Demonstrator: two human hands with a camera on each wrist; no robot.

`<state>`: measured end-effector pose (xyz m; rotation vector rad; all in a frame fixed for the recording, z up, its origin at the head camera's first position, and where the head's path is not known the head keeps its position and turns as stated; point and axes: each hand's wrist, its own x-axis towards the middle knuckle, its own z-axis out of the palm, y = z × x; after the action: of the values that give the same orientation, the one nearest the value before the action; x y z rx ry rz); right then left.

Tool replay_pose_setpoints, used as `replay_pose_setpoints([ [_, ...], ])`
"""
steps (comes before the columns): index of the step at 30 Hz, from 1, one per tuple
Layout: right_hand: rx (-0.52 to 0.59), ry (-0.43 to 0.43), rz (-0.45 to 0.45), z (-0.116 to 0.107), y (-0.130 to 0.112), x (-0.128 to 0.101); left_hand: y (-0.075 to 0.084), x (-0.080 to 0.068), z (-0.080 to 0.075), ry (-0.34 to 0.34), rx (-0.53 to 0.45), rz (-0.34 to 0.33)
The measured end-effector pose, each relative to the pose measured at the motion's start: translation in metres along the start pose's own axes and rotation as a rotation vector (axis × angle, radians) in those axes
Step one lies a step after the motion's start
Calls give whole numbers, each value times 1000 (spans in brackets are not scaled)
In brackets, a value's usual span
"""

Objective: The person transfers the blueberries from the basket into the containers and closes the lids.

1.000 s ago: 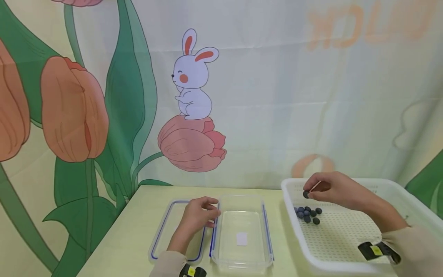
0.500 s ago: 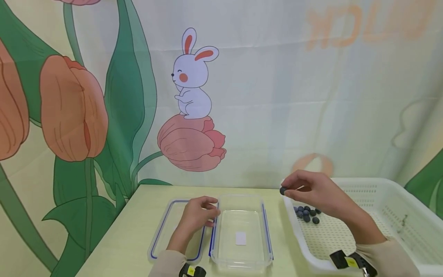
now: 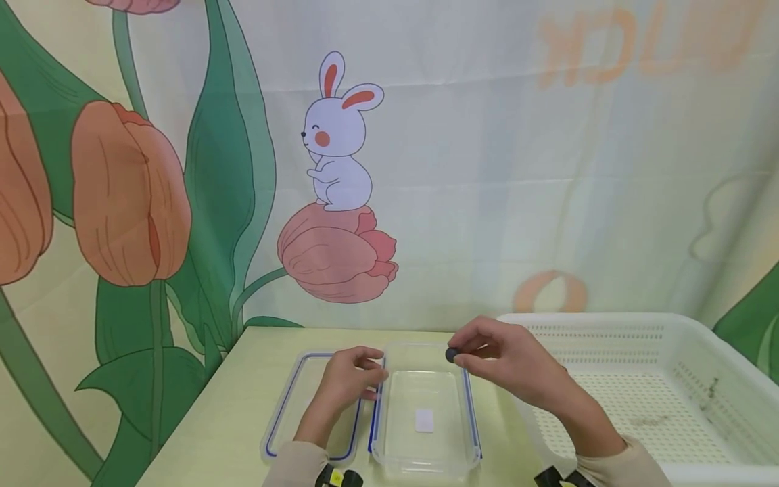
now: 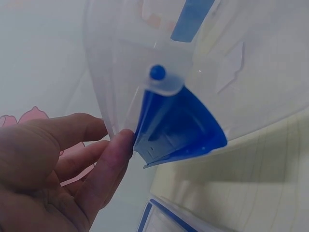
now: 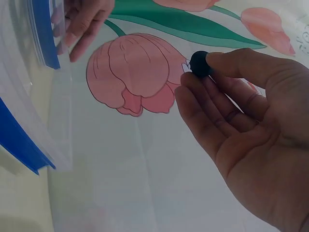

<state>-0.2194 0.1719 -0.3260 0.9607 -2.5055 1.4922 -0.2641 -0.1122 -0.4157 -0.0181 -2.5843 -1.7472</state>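
One dark blueberry is pinched between the thumb and fingertips of the right hand, held in the air at the far right corner of the clear food container. The left hand grips that container's left edge with thumb and finger nearly together, right by a blue latch. On the container's floor a small white label shows. Just left lies a blue-edged lid, partly behind the left hand; a white perforated basket stands right, partly hidden by the right arm.
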Motion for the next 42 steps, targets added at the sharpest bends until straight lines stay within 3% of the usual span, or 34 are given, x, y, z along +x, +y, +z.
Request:
replay_pose_setpoints([
  [12,85,-78,-4,35,5,4,0,3,0,-12,-12,-32],
  [20,138,-161,-56,66,7,6,1,2,-3,-31,-21,-22],
  [30,118,-274,95,99,18,6,0,3,-2,-29,-27,-25],
  [42,150,-335,100,112,27,4,-4,2,-2,-21,-22,-7],
])
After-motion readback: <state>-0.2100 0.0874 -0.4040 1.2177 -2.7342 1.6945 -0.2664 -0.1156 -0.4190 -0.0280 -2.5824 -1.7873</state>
